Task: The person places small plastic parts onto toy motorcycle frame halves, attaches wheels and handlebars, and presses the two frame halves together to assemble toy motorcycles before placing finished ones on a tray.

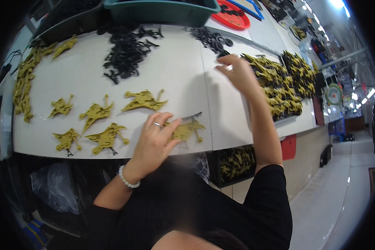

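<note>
My left hand (156, 135), with a ring and a white bead bracelet at the wrist, grips the left side of a mustard-yellow plastic toy-like part (187, 131) at the table's front edge. A thin black piece (192, 116) lies along the top of that part. The part is slightly blurred, and my fingers hide its left end. Raised over the right side of the table is my right hand (236, 73), thumb and forefinger apart, a little smeared by motion. It is nearest to a pile of small black wheels and rings (216, 41); I see nothing between its fingers.
Several similar yellow parts (106, 137) lie left of my left hand. More yellow pieces (24, 87) line the left edge. A heap of black parts (127, 54) sits before a green bin (162, 14). Trays of yellow-and-black assemblies (277, 85) stand right, past a red tray (242, 25).
</note>
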Motion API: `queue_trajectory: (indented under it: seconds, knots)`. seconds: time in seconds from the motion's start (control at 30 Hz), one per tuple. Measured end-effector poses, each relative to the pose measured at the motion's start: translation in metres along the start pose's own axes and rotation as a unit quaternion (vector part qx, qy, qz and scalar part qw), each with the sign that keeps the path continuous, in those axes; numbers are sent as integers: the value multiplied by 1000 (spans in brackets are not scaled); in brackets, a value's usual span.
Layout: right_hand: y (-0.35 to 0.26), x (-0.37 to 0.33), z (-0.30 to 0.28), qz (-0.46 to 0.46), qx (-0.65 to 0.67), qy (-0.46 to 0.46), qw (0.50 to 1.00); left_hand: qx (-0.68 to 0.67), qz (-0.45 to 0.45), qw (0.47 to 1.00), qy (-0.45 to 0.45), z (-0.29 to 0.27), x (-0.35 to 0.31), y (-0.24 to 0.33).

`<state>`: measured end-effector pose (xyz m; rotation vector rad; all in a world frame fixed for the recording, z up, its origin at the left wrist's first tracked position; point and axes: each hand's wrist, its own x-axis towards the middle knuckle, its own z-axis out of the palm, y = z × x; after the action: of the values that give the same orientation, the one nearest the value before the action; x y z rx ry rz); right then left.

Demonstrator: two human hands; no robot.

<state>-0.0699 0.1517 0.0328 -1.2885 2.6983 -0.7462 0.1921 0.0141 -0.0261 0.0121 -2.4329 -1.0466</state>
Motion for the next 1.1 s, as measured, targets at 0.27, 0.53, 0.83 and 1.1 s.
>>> queue_trajectory:
  seconds: [0.27, 0.53, 0.83, 1.1]
  knots:
    - [42, 45, -8, 62, -272, -65, 958, -3, 53, 997, 50, -56, -1, -1]
    - [-13, -4, 10, 17, -86, -56, 995, 232, -132, 963, 45, -203, 91, -138]
    - [0, -30, 15, 19, -12, -13, 1000, 246, -165, 949, 108, -141, 202, -242]
    - [-19, -68, 14, -27, 104, 67, 992, 221, -181, 957, 57, -159, 179, -248]
